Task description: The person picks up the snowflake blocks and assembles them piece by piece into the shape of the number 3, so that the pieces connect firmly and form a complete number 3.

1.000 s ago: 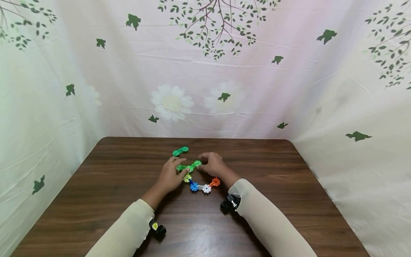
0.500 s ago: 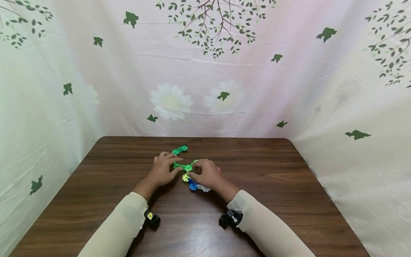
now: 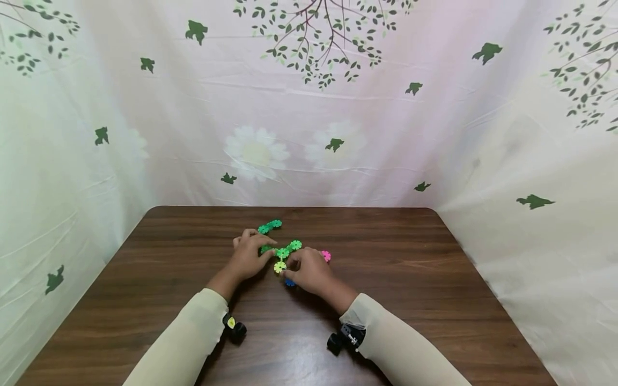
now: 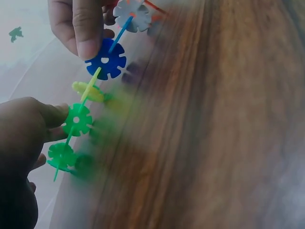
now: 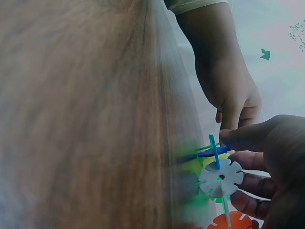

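A chain of notched plastic flower discs lies on the table, joined edge to edge. My left hand (image 3: 248,255) pinches a green disc (image 4: 77,119) between thumb and finger. My right hand (image 3: 311,271) has its thumb and fingers on a dark blue disc (image 4: 106,59), which is joined to the yellow disc (image 3: 280,267). In the right wrist view, a white disc (image 5: 221,178) and an orange disc (image 5: 232,222) hang on beyond the blue one, beside the fingers. A pink disc (image 3: 326,256) peeks out behind the right hand, which hides much of the chain in the head view.
A short separate-looking run of darker green discs (image 3: 269,226) lies behind the left hand; whether it connects is hidden. The brown wooden table (image 3: 410,300) reaches a printed cloth backdrop (image 3: 309,182) at the back and sides. Each wrist wears a small black camera (image 3: 236,331).
My right hand has moved from beside the far green discs, nearer and left, to the blue disc, covering the white and orange ones. My left hand has shifted slightly left.
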`<state>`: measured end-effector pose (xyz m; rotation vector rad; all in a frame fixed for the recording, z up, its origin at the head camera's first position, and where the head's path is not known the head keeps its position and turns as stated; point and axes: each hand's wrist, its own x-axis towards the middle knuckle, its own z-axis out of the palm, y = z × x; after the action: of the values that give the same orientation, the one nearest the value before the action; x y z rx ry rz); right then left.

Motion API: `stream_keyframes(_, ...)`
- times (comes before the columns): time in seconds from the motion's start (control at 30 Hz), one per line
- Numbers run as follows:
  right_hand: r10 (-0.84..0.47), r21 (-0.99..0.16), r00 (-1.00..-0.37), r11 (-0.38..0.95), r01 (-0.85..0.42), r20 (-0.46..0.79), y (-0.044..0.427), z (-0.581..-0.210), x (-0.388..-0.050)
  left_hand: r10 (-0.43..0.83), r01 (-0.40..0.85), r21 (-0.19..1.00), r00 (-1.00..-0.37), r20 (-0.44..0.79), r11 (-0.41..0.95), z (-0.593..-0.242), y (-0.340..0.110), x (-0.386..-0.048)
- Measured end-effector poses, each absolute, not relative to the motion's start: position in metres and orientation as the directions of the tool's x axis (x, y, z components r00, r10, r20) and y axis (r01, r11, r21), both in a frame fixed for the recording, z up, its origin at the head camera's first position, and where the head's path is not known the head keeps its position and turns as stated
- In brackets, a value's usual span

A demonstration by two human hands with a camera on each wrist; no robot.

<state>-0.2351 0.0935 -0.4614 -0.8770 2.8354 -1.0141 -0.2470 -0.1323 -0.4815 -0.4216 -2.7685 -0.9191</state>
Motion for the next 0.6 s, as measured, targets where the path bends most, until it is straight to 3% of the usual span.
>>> stream_keyframes(0.27,-0.503,-0.523,-0.826,0.647,-0.555,0.255,0.095,-0.463,-0.233,0.171,0.302,0.597,-0.949,0.266,0.743,-0.482,-0.125,-0.25)
stream_keyframes(0.6,-0.476,-0.483,-0.818,0.66,-0.575,0.324,0.106,-0.464,-0.241,0.148,0.327,0.542,-0.926,0.348,0.774,-0.473,-0.119,-0.244)
